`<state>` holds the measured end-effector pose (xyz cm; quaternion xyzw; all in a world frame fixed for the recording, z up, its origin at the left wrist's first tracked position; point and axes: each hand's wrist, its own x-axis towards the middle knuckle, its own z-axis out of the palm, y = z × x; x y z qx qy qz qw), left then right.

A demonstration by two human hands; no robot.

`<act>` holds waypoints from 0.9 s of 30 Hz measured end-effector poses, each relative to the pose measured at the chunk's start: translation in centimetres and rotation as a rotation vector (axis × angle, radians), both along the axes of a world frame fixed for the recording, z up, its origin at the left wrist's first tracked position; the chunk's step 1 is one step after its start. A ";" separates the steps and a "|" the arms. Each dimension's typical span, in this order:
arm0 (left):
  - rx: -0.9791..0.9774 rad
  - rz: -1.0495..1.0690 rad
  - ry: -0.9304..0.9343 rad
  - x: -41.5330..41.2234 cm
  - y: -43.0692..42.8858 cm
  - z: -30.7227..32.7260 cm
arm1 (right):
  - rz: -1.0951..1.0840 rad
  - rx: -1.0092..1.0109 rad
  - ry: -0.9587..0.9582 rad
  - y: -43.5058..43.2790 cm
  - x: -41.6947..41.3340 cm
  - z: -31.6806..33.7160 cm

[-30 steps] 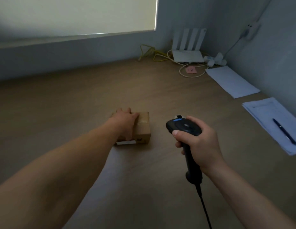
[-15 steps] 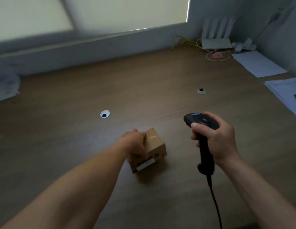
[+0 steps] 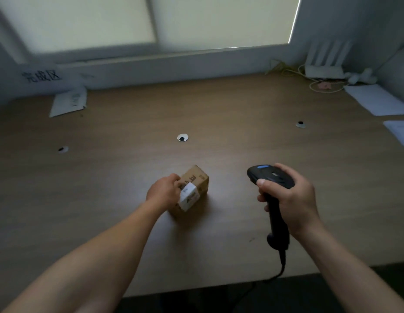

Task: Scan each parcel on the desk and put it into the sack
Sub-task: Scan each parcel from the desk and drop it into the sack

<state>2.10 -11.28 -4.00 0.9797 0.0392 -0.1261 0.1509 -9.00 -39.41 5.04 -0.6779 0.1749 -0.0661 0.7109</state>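
A small brown cardboard parcel [image 3: 196, 180] with a white label on its near face sits tilted on the wooden desk [image 3: 219, 109], just below the middle. My left hand [image 3: 163, 192] grips its left side, fingers curled round the edge. My right hand [image 3: 291, 199] holds a black corded barcode scanner [image 3: 267, 175] by its handle, head pointing left toward the parcel, about a hand's width to the right of it. No sack shows in the frame.
A white mailer bag [image 3: 69, 102] lies at the far left under a handwritten sign. Papers [image 3: 377, 99] line the right edge. A white router [image 3: 324, 71] and cables fill the far right corner. Three cable holes dot the desk. The front edge runs below my arms.
My left hand has drawn the parcel nearer and turned it so its white label faces up toward me. The view has swung left and back, showing more of the desk.
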 end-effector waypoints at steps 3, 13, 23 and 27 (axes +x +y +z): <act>0.047 -0.114 0.055 0.1 0.5 -0.4 | -0.022 -0.026 0.009 2.0 0.1 0.1; -0.135 -0.007 0.086 2.7 3.8 0.3 | -0.050 -0.097 0.015 8.1 -0.3 0.3; -0.976 0.263 0.029 -1.5 10.1 7.7 | 0.148 -0.141 -0.101 13.3 -1.0 3.9; -1.010 0.300 -0.040 -5.3 11.7 10.7 | 0.276 -0.196 -0.184 14.5 -2.8 5.6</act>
